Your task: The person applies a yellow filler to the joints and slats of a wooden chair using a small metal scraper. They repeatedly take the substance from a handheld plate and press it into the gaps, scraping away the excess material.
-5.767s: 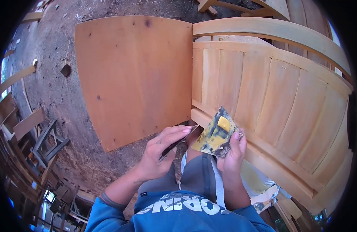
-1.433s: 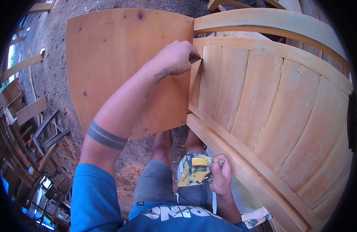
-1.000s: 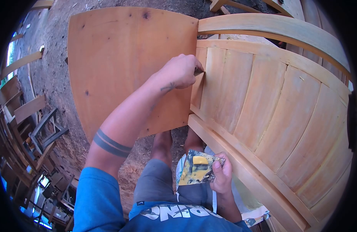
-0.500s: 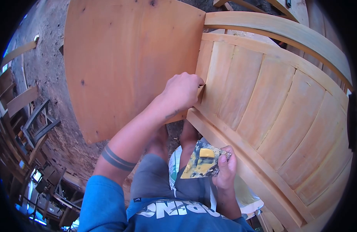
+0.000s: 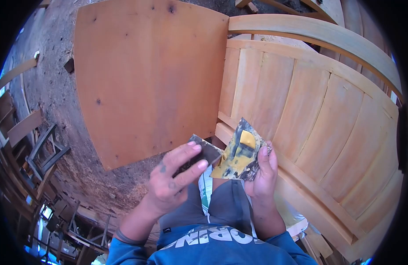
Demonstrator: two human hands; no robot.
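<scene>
My left hand pinches a dark, flat scraper between fingers and thumb, its right edge close to or against the smeared plate. In my right hand is a dark plate smeared with yellow putty, a thicker yellow lump near its upper corner. Both hands are in front of my lap. Just beyond them a broad smooth wooden panel meets a slatted wooden panel at a corner. Thin dark gaps show between some slats.
A curved wooden rail arches over the slatted panel. A thick lower rail runs along its near side. Bare ground lies on the left, with wooden frames and other wood pieces at the far left.
My left hand has come away from the corner of the panels, back toward my body, and now shows the scraper. My right hand has raised the smeared plate slightly toward it.
</scene>
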